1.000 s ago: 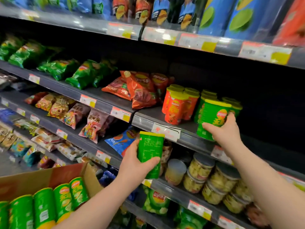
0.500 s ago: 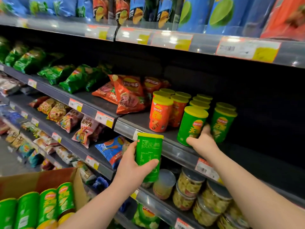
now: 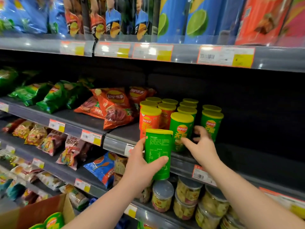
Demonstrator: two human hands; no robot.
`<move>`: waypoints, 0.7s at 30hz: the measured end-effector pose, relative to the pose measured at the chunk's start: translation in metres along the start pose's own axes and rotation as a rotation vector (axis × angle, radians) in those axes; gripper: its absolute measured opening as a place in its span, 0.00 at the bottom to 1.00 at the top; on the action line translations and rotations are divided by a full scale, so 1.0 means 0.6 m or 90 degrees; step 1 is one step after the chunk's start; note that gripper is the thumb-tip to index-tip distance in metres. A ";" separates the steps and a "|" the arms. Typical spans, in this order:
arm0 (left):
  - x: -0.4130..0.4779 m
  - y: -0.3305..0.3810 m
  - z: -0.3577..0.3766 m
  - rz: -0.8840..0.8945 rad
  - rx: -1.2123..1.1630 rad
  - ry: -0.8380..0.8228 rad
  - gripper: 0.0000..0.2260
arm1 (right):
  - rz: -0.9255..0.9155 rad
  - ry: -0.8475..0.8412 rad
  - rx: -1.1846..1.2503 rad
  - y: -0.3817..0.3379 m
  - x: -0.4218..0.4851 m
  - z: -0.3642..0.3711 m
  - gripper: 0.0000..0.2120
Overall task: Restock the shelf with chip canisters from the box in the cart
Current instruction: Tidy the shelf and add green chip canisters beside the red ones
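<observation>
Left hand [image 3: 142,166] grips a green canister [image 3: 157,152] upright, just in front of the shelf [image 3: 115,142] edge. Right hand [image 3: 202,147], fingers spread and holding nothing, hovers between two shelved canisters [image 3: 181,128]. Best to widen that gap, then slide the held one in label-forward.

bright overhead light, glare on price tags [image 3: 152,52], motion-blurred, wide-angle warp.

Right hand [image 3: 202,147] blurred — box [image 3: 41,210] edge-cropped
</observation>
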State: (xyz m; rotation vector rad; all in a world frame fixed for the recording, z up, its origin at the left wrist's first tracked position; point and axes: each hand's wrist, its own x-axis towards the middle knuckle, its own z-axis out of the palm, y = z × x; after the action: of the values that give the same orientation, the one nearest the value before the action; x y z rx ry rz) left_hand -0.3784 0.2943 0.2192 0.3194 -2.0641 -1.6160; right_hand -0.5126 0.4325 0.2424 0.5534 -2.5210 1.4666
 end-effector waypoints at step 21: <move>0.060 -0.025 0.084 0.415 0.436 -0.140 0.25 | 0.040 0.045 0.044 0.015 -0.024 -0.111 0.32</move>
State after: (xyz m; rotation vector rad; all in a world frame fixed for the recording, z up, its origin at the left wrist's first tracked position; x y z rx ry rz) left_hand -0.4367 0.3154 0.2048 -0.3065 -2.4801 -0.5607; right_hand -0.5055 0.4972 0.2637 0.4281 -2.4633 1.5721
